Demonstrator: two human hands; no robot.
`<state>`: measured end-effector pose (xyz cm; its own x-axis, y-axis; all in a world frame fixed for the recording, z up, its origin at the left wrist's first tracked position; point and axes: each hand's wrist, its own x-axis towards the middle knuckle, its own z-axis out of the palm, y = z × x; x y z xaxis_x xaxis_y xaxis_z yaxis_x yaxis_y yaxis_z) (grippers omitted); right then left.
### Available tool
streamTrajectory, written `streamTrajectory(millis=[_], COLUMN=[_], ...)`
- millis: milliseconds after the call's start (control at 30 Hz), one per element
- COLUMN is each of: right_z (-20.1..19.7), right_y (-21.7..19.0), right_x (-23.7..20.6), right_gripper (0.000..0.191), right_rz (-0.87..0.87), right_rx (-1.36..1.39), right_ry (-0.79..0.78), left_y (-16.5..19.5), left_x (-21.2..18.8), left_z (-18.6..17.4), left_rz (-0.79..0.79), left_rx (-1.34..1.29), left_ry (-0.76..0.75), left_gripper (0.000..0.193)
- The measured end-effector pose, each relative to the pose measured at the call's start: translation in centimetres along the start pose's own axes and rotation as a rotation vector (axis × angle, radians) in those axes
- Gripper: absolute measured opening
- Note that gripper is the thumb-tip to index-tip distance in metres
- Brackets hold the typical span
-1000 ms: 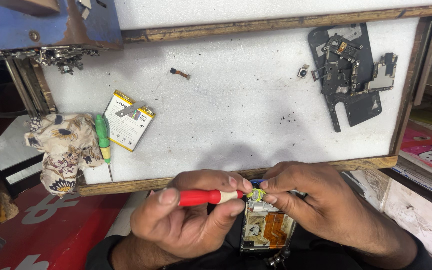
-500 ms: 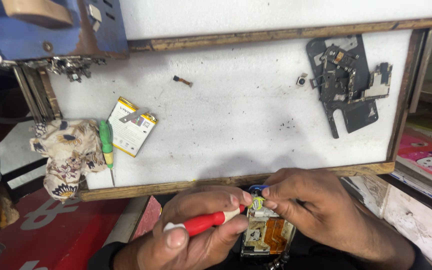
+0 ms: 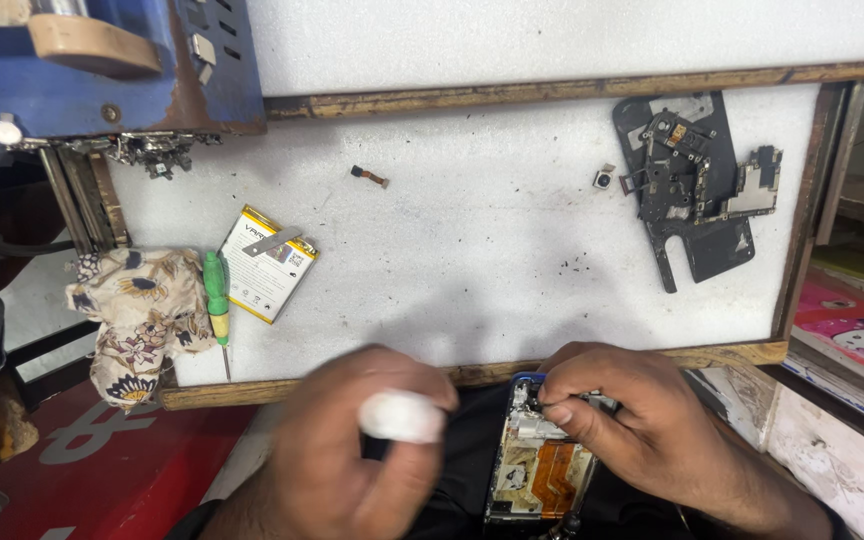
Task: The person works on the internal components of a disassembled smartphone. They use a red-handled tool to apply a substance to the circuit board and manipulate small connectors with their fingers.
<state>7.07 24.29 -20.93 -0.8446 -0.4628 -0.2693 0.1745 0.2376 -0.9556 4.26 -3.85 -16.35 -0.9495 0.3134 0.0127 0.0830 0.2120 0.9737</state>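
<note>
The worktop (image 3: 512, 250) is white with dark specks, framed in worn brown wood. A green-handled screwdriver (image 3: 216, 300) lies beside a cream cloth (image 3: 137, 320) with a brown floral pattern. The flat battery (image 3: 267, 275) is white edged in yellow. The opened phone (image 3: 537, 470) shows an orange ribbon inside a blue rim. The dismantled parts (image 3: 687, 190) are black and grey. The left hand (image 3: 352, 460) holds something white (image 3: 402, 415), blurred.

Two bare hands, left hand (image 3: 352, 470), right hand (image 3: 632, 420), bare forearms, no sleeves
</note>
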Motion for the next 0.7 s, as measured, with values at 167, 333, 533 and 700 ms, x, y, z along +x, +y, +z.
streamTrajectory(millis=[167, 333, 533, 700], right_z=[-0.2, -0.1, -0.1, -0.3], right_y=[-0.6, -0.4, 0.2, 0.9], right_x=[0.5, 0.9, 1.3, 1.4], right_gripper=[0.013, 0.012, 0.017, 0.019], right_rz=[0.096, 0.12, 0.249, 0.234], right_rx=[0.025, 0.1, 0.219, 0.206], right_ry=[-0.064, -0.046, -0.014, -0.011], left_y=[1.2, 1.1, 0.7, 0.7], left_x=[3.2, 4.0, 4.3, 4.9], left_z=[1.7, 1.7, 2.5, 2.9], left_rz=[0.284, 0.414, 0.534, 0.479], left_rx=[0.234, 0.403, 0.667, 0.765], left_ry=[-0.304, -0.336, -0.301, -0.313], left_gripper=[0.03, 0.023, 0.022, 0.02])
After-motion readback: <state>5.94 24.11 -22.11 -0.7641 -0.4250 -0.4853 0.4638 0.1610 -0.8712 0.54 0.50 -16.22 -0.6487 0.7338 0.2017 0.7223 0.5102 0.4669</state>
